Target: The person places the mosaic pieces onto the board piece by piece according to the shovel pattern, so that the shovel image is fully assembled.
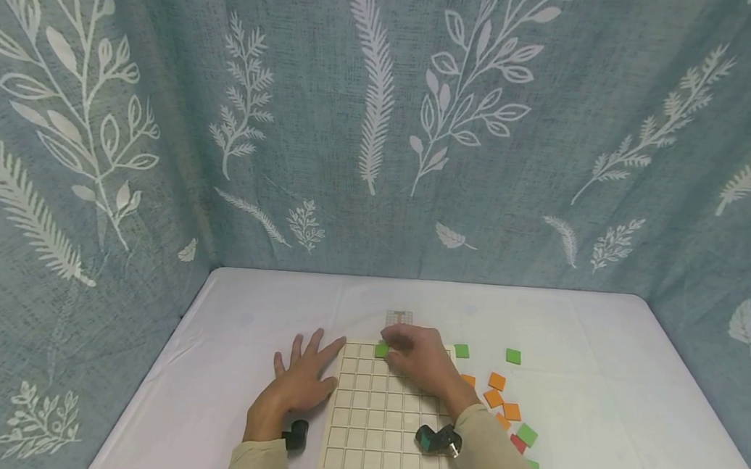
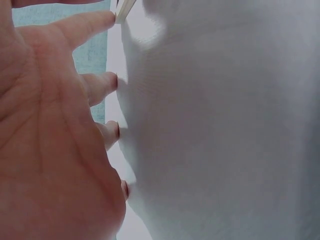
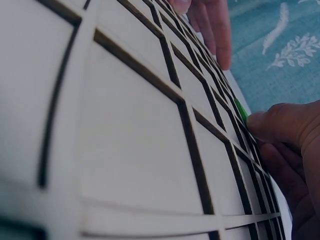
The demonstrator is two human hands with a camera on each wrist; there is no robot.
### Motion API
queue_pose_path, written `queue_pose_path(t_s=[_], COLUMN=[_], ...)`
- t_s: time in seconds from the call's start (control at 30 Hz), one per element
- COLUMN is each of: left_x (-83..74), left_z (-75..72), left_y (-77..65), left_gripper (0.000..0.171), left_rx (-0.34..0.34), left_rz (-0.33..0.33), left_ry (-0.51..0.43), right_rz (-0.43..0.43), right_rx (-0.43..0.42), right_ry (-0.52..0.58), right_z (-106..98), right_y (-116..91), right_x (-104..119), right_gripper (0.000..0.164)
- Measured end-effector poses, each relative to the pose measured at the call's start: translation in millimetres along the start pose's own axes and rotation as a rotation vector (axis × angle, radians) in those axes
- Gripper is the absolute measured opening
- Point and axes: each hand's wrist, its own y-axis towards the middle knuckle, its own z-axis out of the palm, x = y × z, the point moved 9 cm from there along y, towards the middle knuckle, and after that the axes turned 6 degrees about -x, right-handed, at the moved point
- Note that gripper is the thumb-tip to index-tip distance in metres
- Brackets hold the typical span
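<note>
A pale wooden board (image 1: 374, 438) with a grid of square cells lies on the table. At its far edge my right hand (image 1: 426, 358) holds a green square tile (image 1: 382, 350) over the top row, thumb and fingers curled at it. In the right wrist view the thumb (image 3: 270, 122) meets the green tile (image 3: 241, 110); the other fingers are partly hidden behind it. My left hand (image 1: 303, 378) is spread on the cloth at the board's left edge, index fingertip by the far left corner. The left wrist view shows its palm (image 2: 55, 125) and fingertips resting down.
Right of the board lie loose tiles: several orange ones (image 1: 511, 412), green ones (image 1: 514, 356) and a red one (image 1: 518, 443). A small card with a printed grid (image 1: 399, 317) lies beyond the board. A leaf-patterned curtain (image 1: 383, 119) surrounds the white table (image 1: 592, 409).
</note>
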Motion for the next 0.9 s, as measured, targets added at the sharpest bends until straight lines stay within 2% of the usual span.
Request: queue_pose_path(t_s=[0.3, 0.47, 0.63, 0.73, 0.9], left_x=[-0.1, 0.9, 0.8, 0.4, -1.5], left_z=[0.5, 0.7, 0.6, 0.0, -0.8], left_y=[0.0, 0.1, 0.9, 0.4, -1.3], left_gripper=[0.075, 0.075, 0.074, 0.074, 0.074], left_rx=[0.002, 0.004, -0.003, -0.008, -0.007], left_rz=[-0.012, -0.008, -0.001, -0.001, -0.002], left_ry=[-0.009, -0.001, 0.001, 0.004, -0.011], right_rz=[0.011, -0.011, -0.012, 0.017, 0.012], right_rx=[-0.004, -0.006, -0.016, -0.022, -0.057], right_ry=[-0.027, -0.037, 0.003, 0.023, 0.002], right_z=[-1, -7, -24, -36, -64], right_y=[-1, -3, -8, -12, -21], right_x=[1, 5, 10, 9, 9], right_gripper=[0.036, 0.038, 0.039, 0.04, 0.044])
